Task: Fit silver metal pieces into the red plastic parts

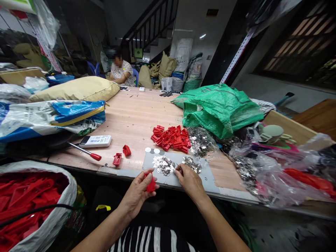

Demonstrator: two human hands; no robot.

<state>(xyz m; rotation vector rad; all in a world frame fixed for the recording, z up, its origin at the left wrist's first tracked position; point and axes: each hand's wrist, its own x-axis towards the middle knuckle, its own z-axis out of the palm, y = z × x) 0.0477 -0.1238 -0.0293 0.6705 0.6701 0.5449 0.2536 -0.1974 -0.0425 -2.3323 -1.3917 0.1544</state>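
Observation:
My left hand (140, 192) is closed around a red plastic part (151, 182), held just off the table's front edge. Over the grey mat (149, 161), my right hand (191, 181) has thumb and forefinger pinched on what looks like a small metal piece (177, 165), mostly hidden by the fingertips. A bright pile of small flat metal pieces (164, 165) lies just left of those fingers. Behind the hand is a second, darker pile of metal pieces (192, 164). Farther back, red plastic parts (172, 138) form a heap.
Two loose red parts (117, 159) lie left of the mat, near a red-handled metal rod (96, 156) and a white device (96, 141). A sack of red parts (72, 182) stands at lower left. Bags, including a green one (210, 108), flank the table. A person (123, 73) sits beyond.

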